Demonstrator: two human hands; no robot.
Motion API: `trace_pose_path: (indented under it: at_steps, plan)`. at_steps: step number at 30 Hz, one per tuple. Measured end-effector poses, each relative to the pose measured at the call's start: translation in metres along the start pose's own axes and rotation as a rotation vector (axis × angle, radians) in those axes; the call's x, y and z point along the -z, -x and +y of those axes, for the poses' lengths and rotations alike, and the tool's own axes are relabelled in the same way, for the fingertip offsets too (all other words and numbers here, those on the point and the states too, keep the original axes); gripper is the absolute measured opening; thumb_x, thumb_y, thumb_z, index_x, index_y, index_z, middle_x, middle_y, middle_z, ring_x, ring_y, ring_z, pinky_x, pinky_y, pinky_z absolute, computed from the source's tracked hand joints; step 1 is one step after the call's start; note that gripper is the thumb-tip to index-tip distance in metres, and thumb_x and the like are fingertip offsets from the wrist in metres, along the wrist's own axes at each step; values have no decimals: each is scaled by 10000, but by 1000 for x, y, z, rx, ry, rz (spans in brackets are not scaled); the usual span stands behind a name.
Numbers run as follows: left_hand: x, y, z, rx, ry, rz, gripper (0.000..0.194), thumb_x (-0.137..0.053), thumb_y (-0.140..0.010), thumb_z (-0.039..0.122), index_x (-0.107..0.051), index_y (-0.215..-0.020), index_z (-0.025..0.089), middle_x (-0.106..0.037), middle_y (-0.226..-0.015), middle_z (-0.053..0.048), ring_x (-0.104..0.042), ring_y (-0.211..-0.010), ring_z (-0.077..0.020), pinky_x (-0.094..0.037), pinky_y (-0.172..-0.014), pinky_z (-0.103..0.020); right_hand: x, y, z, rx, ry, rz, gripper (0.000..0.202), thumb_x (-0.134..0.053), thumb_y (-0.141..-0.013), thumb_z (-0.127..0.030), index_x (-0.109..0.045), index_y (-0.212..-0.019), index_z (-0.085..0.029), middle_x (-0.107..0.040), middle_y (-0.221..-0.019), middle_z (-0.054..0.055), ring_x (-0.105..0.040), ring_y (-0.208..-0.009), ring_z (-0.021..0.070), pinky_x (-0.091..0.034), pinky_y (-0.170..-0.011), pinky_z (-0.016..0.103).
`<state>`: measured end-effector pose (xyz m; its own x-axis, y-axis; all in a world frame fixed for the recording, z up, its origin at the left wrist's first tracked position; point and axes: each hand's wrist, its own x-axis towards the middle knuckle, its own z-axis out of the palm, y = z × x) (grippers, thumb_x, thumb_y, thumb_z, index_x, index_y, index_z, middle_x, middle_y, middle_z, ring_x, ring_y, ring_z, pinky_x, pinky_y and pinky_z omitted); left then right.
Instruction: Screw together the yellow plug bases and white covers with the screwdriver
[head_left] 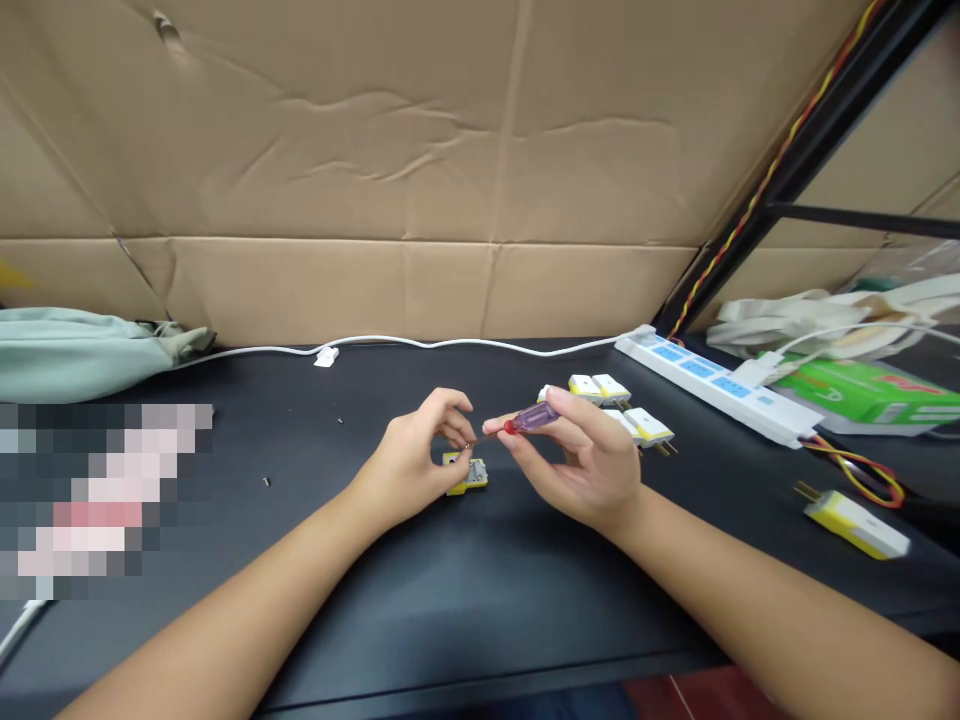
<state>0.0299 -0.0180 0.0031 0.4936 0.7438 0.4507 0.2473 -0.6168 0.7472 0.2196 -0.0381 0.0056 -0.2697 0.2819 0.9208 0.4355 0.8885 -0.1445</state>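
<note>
Hands meet mid-table; left hand [420, 462] pinches small yellow-and-white plastic plug [466, 474] flat against black tabletop [465, 590], steadying it; right hand [581, 462] grips purple-handled screwdriver [529, 419], tip angled at plug.

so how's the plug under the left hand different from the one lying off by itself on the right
The plug under the left hand lies between the hands, partly covered by the left hand, its prongs hidden. The lone plug lies untouched near the table's right edge, its brass prongs showing. Both are yellow and white and rest on the black table.
</note>
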Motion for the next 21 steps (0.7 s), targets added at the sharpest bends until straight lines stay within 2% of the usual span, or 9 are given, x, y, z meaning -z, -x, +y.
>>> trace_pose_path:
  at_steps: [14,21]
  plan:
    - [1,0,-2,-1,-7,-31,385,-572,-753,74,-427,-1077,224,-633,-842,31,-632,-765,-92,-533,-780,-233,1,-3,-2,35,37,10,738,-638,-789,-25,-317,-1418,-241,-736,-939,52,-734,-748,186,-649,-708,290]
    - [3,-1,-1,63,23,-7,382,-609,-767,124,-422,-1082,232,-676,-827,37,-656,-777,-111,-530,-809,-267,1,-1,1,20,27,7,751,-646,-781,-23,-318,-1418,-248,-726,-1003,50,-734,-779,188,-648,-731,301]
